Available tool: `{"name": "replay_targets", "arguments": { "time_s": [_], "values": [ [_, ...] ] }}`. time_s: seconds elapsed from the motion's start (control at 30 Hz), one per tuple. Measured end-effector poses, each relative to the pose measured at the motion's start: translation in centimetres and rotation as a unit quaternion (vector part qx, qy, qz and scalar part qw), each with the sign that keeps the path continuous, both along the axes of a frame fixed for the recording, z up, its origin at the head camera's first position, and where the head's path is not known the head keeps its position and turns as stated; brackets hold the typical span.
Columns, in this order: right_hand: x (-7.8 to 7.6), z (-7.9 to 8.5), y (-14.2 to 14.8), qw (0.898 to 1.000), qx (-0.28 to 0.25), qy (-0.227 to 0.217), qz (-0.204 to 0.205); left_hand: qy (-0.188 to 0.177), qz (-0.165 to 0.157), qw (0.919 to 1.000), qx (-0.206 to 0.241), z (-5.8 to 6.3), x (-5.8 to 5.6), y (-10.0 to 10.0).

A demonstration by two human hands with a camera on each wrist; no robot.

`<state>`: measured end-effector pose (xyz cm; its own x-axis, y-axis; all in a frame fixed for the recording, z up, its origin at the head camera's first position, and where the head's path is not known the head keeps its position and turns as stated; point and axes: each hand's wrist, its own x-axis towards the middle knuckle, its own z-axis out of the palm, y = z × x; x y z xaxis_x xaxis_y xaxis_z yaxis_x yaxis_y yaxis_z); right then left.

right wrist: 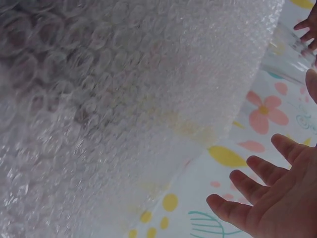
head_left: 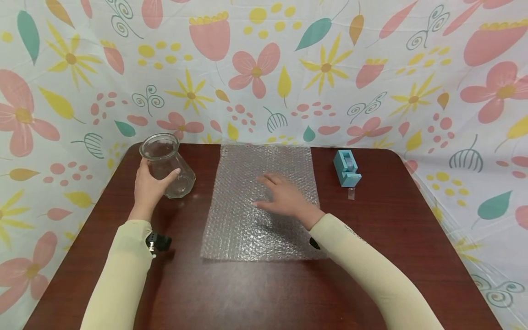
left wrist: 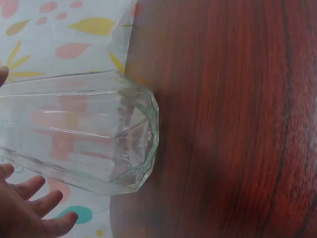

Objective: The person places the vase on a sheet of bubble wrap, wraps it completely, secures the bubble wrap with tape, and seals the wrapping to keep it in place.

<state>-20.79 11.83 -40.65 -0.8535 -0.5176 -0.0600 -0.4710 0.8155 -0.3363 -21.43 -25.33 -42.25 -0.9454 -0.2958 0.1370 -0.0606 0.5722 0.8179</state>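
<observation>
A clear glass vase [head_left: 181, 176] with a round rim and a faceted base stands at the left of the table. My left hand [head_left: 150, 185] is beside its upper body, thumb on one side and fingers on the other. In the left wrist view, the fingers [left wrist: 42, 203] are spread and look apart from the glass [left wrist: 74, 129]. Over a flat sheet of bubble wrap [head_left: 243, 229] hovers my right hand [head_left: 284, 197], its fingers [right wrist: 247, 186] extended and holding nothing. The right wrist view shows the bubble wrap [right wrist: 99, 124] below that hand.
Toward the back right sits a light blue tape dispenser [head_left: 346, 169], a short strip of clear tape [head_left: 351, 194] hanging from its front. All of this is on a dark reddish-brown table [head_left: 231, 293]. A flower-printed cloth [head_left: 255, 110] rises along the back and sides.
</observation>
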Motion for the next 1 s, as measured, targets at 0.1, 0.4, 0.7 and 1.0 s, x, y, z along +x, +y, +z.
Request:
{"name": "replay_targets", "arguments": {
  "time_s": [0.1,0.4,0.7,1.0],
  "values": [
    [0.0,-0.2,-0.5,1.0,0.005,-0.002,0.001,0.014,-0.004,0.9996,0.023,-0.2,-0.2,0.0],
    [0.0,-0.6,-1.4,1.0,0.003,-0.011,0.0,0.018,-0.015,0.9962,0.084,-0.4,-0.9,0.1],
    [0.0,-1.0,-1.9,1.0,0.0,-0.022,0.007,0.006,-0.009,0.9948,0.101,-0.7,-1.7,0.2],
    [-0.1,-1.3,-2.5,1.0,0.006,-0.026,0.013,-0.007,0.007,0.9929,0.119,-1.0,-2.0,0.6]
  ]
}}
